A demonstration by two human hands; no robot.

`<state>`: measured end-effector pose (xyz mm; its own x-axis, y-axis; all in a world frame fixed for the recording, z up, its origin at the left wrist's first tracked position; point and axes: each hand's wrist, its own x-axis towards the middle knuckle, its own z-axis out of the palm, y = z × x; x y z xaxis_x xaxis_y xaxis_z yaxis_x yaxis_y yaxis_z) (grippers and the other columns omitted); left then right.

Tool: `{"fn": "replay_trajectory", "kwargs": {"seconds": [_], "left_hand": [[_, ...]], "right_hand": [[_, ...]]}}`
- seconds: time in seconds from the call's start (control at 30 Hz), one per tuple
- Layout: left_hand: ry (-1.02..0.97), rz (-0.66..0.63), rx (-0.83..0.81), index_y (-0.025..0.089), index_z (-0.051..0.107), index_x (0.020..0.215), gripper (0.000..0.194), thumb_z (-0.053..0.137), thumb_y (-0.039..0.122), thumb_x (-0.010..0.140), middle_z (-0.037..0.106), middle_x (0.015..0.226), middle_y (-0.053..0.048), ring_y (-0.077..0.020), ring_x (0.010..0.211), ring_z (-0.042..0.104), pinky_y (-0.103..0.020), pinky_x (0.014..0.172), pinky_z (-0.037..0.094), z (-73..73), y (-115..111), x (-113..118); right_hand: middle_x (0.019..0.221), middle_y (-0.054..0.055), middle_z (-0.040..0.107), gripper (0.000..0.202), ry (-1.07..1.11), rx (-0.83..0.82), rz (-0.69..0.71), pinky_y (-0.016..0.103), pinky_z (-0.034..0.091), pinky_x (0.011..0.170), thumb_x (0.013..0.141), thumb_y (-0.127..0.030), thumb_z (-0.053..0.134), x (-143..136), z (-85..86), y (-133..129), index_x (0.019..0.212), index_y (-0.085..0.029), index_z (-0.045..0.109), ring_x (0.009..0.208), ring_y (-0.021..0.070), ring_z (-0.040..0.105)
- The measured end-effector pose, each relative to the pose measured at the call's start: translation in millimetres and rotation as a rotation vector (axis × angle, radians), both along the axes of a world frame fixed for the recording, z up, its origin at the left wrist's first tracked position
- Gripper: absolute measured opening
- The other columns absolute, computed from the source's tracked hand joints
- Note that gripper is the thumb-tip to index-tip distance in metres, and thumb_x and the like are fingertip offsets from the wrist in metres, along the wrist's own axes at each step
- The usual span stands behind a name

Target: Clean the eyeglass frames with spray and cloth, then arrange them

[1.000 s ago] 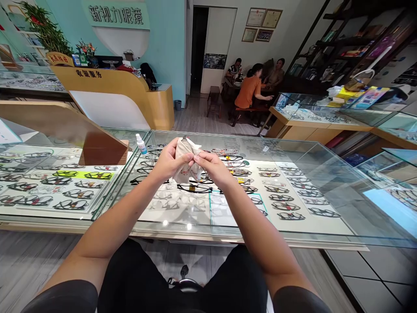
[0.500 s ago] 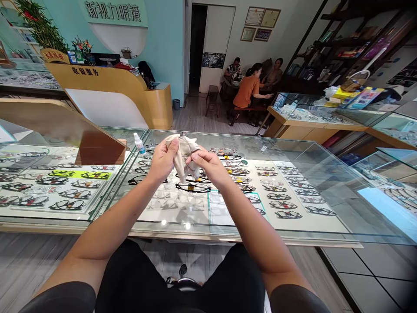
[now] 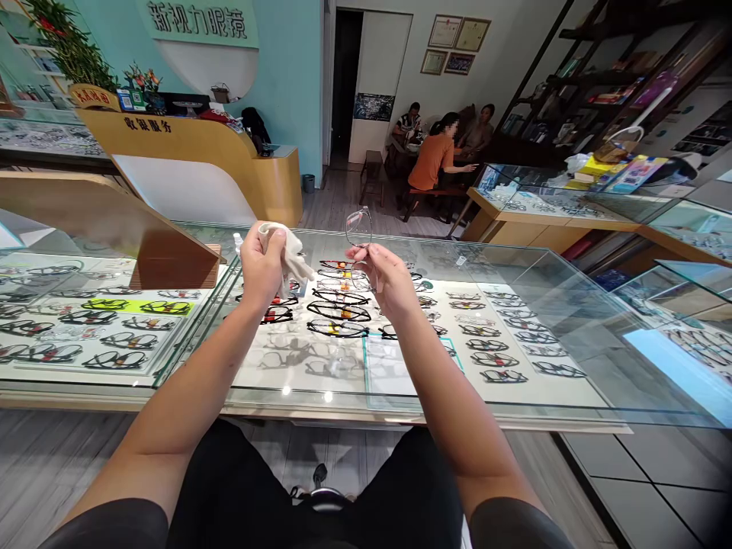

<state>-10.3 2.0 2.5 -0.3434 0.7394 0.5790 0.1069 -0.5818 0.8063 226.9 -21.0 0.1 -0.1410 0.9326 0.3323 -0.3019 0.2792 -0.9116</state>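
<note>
Bunched in my left hand [image 3: 261,263] is a pale cream cleaning cloth [image 3: 293,255], its loose end hanging to the right. My right hand [image 3: 389,276] pinches a pair of thin-framed eyeglasses [image 3: 359,227] near the bridge; they are turned on end, one clear lens above the fingers and the other below. Both hands are above the glass display counter [image 3: 343,400], apart from each other. Just behind my left hand the white cap of a small spray bottle [image 3: 238,241] shows, the rest hidden.
Rows of eyeglass frames [image 3: 337,311] lie beneath the counter glass. A wood-backed tilted mirror or board [image 3: 103,213] stands at the left. Several people sit at a table at the back, one in an orange top [image 3: 433,162]. A cash desk [image 3: 274,183] stands back left.
My hands have parted. The cloth has come off the eyeglasses and moved left with my left hand, while my right hand has lifted the eyeglasses to the right, into plain view.
</note>
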Motion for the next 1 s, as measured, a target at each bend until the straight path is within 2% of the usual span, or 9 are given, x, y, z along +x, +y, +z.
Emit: {"fn": "replay_trajectory", "kwargs": {"seconds": [0.13,0.3,0.43,0.53,0.67,0.73,0.83,0.93,1.0], "left_hand": [[0.168,0.145,0.004,0.023,0.058,0.079,0.027,0.077,0.038,0.091,0.052,0.072,0.003,-0.0145,0.068,0.046,-0.028,0.065,0.040,2.3,4.9,-10.5],[0.359,0.251,-0.075,0.024,0.058,0.077,0.019,0.068,0.035,0.089,0.052,0.068,0.002,-0.0171,0.069,0.045,-0.031,0.067,0.035,1.6,11.9,-21.1],[0.671,0.316,-0.276,0.024,0.060,0.081,0.015,0.064,0.034,0.092,0.063,0.072,-0.001,-0.0208,0.070,0.051,-0.034,0.069,0.032,-1.2,15.1,-25.2],[0.911,0.383,-0.447,0.025,0.062,0.085,0.011,0.064,0.032,0.093,0.073,0.081,-0.007,-0.0267,0.077,0.061,-0.036,0.070,0.032,-5.4,18.4,-28.1],[1.125,0.374,-0.647,0.023,0.070,0.091,0.006,0.068,0.028,0.089,0.081,0.100,-0.018,-0.0376,0.094,0.073,-0.041,0.078,0.045,-15.4,24.4,-31.7],[1.119,0.416,-0.569,0.020,0.075,0.106,0.020,0.069,0.029,0.090,0.081,0.120,-0.023,-0.0437,0.112,0.073,-0.048,0.091,0.051,-19.9,25.8,-30.8],[0.967,0.437,-0.197,0.019,0.073,0.133,0.041,0.066,0.034,0.095,0.075,0.144,-0.023,-0.0455,0.135,0.066,-0.058,0.112,0.050,-22.3,23.0,-23.7],[0.845,0.301,0.165,0.020,0.066,0.147,0.054,0.067,0.042,0.098,0.071,0.156,-0.019,-0.0405,0.145,0.063,-0.058,0.124,0.046,-21.9,15.3,-11.2],[0.847,0.177,0.291,0.020,0.061,0.155,0.067,0.072,0.050,0.096,0.069,0.160,-0.019,-0.0395,0.149,0.062,-0.057,0.128,0.045,-22.8,9.5,-2.5]], "right_hand": [[0.107,0.007,0.079,0.047,0.037,-0.013,-0.003,0.038,0.057,0.106,0.084,-0.071,0.086,1.0,1.7,0.8,0.087,-0.026,0.075,0.117,0.0258,0.074],[0.099,0.006,0.077,0.047,0.008,-0.010,-0.007,0.038,0.057,0.104,0.085,-0.072,0.083,2.4,2.4,1.1,0.087,-0.026,0.074,0.109,0.0242,0.072],[0.096,0.005,0.075,0.045,0.028,-0.014,0.014,0.035,0.056,0.101,0.085,-0.069,0.085,3.5,3.3,0.8,0.085,-0.026,0.074,0.103,0.0218,0.071],[0.095,0.005,0.075,0.045,0.013,-0.010,0.032,0.035,0.055,0.101,0.085,-0.069,0.084,3.7,4.1,0.0,0.084,-0.025,0.074,0.101,0.0217,0.070],[0.091,0.005,0.074,0.046,-0.042,0.001,0.047,0.037,0.054,0.102,0.085,-0.069,0.082,3.5,4.3,-1.2,0.081,-0.025,0.074,0.098,0.0231,0.070],[0.088,0.004,0.073,0.045,-0.069,0.010,0.053,0.038,0.053,0.101,0.086,-0.068,0.081,4.1,3.8,-1.1,0.078,-0.024,0.074,0.096,0.0232,0.069],[0.085,0.004,0.073,0.042,-0.138,0.044,0.049,0.037,0.051,0.100,0.091,-0.063,0.076,6.5,3.2,0.4,0.076,-0.024,0.076,0.094,0.0229,0.067],[0.082,0.004,0.074,0.040,-0.269,0.095,0.046,0.037,0.048,0.098,0.095,-0.056,0.070,9.5,3.8,2.3,0.072,-0.024,0.079,0.091,0.0225,0.064],[0.080,0.004,0.075,0.039,-0.336,0.115,0.059,0.037,0.048,0.097,0.095,-0.052,0.069,10.7,4.7,2.8,0.070,-0.023,0.079,0.089,0.0220,0.063]]}}
